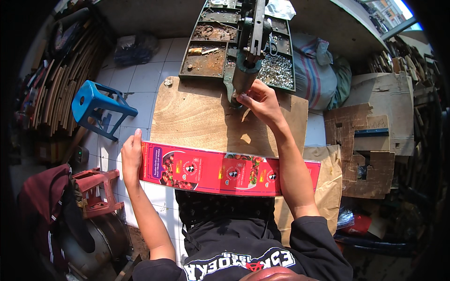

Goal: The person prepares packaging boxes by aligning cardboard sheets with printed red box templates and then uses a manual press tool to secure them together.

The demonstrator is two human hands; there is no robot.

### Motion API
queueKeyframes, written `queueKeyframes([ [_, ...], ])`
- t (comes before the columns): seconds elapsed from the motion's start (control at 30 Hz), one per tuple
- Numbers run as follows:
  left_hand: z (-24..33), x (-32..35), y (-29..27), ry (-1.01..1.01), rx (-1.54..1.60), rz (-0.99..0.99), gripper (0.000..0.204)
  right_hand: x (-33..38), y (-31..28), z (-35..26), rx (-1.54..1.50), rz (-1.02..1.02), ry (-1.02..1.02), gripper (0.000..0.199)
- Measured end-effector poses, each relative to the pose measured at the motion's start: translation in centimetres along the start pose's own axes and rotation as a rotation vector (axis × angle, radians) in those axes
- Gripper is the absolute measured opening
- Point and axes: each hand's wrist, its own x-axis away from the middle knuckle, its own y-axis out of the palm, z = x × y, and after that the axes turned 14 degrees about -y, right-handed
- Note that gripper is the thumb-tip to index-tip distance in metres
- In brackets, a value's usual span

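My left hand (132, 157) is closed on the left end of a long red printed banner strip (211, 171) with food pictures. The strip lies across my lap at the near edge of a wooden board (192, 112), its right part passing under my right forearm. At the far side of the board stands a dark green metal hand press (247, 65). My right hand (261, 100) is at the foot of this press, thumb and fingers pinched together. Whatever sits between those fingertips is too small or hidden to make out.
Behind the press is a compartmented metal tray (206, 60) with many small shiny metal pieces (277, 71). A blue stool (96, 100) and a red stool (101, 192) stand at left. Brown paper (330, 192), cardboard sheets (386, 107) and a striped sack (311, 70) lie to the right.
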Motion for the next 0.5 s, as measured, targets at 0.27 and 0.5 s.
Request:
queueKeyframes([
  [0.27, 0.25, 0.22, -0.07, 0.000, 0.011, -0.003, 0.062, -0.10, -0.03, -0.57, 0.081, -0.024, -0.014, 0.026],
  [0.5, -0.04, -0.01, -0.04, 0.006, -0.006, 0.006, 0.061, -0.09, 0.14, -0.62, 0.046, 0.001, -0.003, 0.024],
])
